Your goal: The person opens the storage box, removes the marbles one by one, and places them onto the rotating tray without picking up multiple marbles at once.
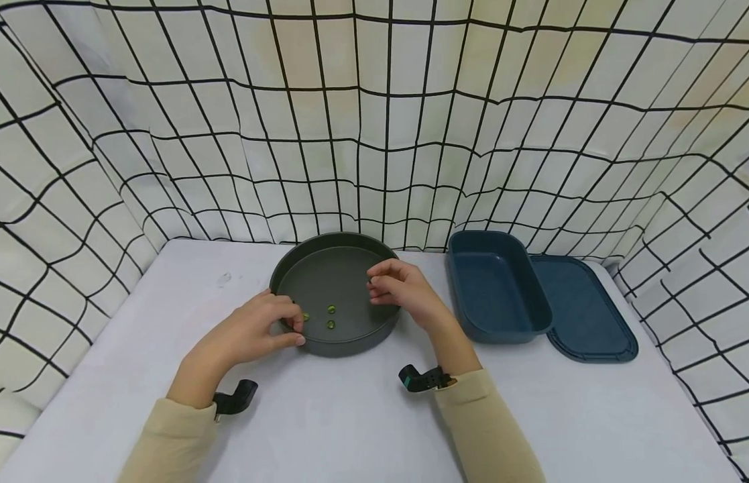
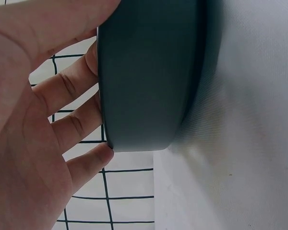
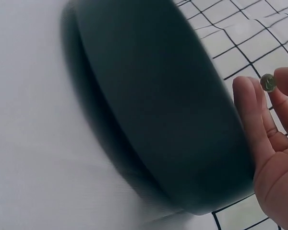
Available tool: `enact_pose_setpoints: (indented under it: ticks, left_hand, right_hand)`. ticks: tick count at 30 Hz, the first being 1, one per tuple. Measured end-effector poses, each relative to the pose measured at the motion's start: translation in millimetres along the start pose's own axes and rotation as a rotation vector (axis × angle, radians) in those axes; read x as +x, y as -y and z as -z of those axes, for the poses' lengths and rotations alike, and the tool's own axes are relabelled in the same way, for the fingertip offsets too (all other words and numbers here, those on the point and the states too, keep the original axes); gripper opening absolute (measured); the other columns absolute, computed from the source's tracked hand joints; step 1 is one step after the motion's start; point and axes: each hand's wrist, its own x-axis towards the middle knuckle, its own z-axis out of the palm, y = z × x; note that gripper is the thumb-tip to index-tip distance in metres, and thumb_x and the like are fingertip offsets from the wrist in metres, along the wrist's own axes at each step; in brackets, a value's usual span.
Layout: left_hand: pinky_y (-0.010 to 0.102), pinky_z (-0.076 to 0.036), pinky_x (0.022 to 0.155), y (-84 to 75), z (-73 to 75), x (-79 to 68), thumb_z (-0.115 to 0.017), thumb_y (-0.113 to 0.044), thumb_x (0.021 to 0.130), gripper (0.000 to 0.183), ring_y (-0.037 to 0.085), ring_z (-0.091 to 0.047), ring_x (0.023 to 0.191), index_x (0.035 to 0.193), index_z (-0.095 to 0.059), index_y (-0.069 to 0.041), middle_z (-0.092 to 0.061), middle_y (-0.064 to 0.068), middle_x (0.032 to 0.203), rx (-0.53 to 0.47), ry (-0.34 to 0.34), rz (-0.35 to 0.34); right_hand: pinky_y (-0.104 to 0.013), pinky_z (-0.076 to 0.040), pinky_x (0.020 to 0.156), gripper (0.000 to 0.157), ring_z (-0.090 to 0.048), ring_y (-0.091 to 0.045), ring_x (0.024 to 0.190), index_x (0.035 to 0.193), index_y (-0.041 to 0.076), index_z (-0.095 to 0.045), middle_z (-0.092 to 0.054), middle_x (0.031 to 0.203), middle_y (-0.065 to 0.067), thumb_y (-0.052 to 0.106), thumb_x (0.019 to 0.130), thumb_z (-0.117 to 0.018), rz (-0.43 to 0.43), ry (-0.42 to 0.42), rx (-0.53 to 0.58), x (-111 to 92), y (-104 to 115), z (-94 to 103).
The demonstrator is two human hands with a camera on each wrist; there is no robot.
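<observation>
A round dark grey pan (image 1: 340, 268) stands on the white table, with several small green glass marbles on its floor; one marble (image 1: 331, 309) lies just behind another marble (image 1: 330, 325). My left hand (image 1: 262, 325) grips the pan's left rim, fingers over the inside and thumb at the front. In the left wrist view the pan's outer wall (image 2: 144, 81) fills the middle, its rim hiding some fingertips. Over the pan's right side, my right hand (image 1: 401, 288) pinches a green marble (image 3: 268, 82) between thumb and forefinger; the head view hides most of it.
Right of the pan stands a deep blue rectangular container (image 1: 497, 288). Its matching blue lid (image 1: 591, 312) lies flat at the container's right side. White walls covered by a black net (image 1: 386, 147) close off the table's back and sides.
</observation>
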Motion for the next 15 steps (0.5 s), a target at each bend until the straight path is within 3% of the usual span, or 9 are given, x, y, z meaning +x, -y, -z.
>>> enact_pose_setpoints:
  ticks: [1,5,8,13,15]
  left_hand:
    - [0.038,-0.044,0.087,0.0,0.0,0.2,-0.086,-0.023,0.079,0.024,0.009,-0.057,0.088,0.083,-0.063,-0.031,-0.059,-0.019,0.085,0.002,-0.002,-0.003]
    - [0.037,-0.044,0.086,0.7,-0.3,0.4,-0.086,-0.023,0.079,0.024,0.009,-0.056,0.087,0.082,-0.063,-0.031,-0.061,-0.018,0.088,0.007,-0.007,-0.009]
    - [0.037,-0.044,0.085,1.2,-0.8,0.3,-0.086,-0.023,0.079,0.025,0.010,-0.056,0.087,0.082,-0.062,-0.031,-0.061,-0.018,0.089,0.007,-0.007,-0.008]
    - [0.038,-0.044,0.086,0.5,-0.8,0.6,-0.086,-0.023,0.079,0.025,0.010,-0.056,0.087,0.082,-0.063,-0.031,-0.062,-0.017,0.089,0.005,0.000,-0.004]
    - [0.038,-0.044,0.087,0.3,-0.6,0.7,-0.086,-0.023,0.079,0.025,0.010,-0.056,0.087,0.082,-0.063,-0.031,-0.062,-0.017,0.089,0.004,0.001,-0.004]
  right_hand:
    - [-0.033,-0.059,0.080,0.028,-0.068,-0.029,0.091,0.123,-0.011,-0.054,-0.061,0.115,-0.031,0.005,0.099,-0.056,0.001,-0.004,-0.023,0.3,0.2,-1.5]
    - [-0.035,-0.059,0.079,0.023,-0.068,-0.028,0.087,0.118,-0.007,-0.058,-0.065,0.103,-0.021,0.004,0.098,-0.059,0.010,-0.028,-0.106,1.0,0.7,-6.5]
    - [-0.035,-0.059,0.078,0.023,-0.066,-0.017,0.080,0.117,-0.007,-0.060,-0.065,0.094,-0.012,0.005,0.098,-0.060,0.020,-0.034,-0.156,1.0,-0.3,-8.0]
    - [-0.034,-0.060,0.076,0.023,-0.066,-0.019,0.080,0.117,-0.005,-0.062,-0.064,0.092,-0.011,0.009,0.098,-0.062,0.023,-0.066,-0.239,0.8,-3.6,-11.0]
    - [-0.033,-0.059,0.073,0.020,-0.067,-0.018,0.077,0.114,0.000,-0.065,-0.066,0.090,-0.009,0.012,0.097,-0.063,0.029,-0.092,-0.331,0.6,-4.5,-13.6]
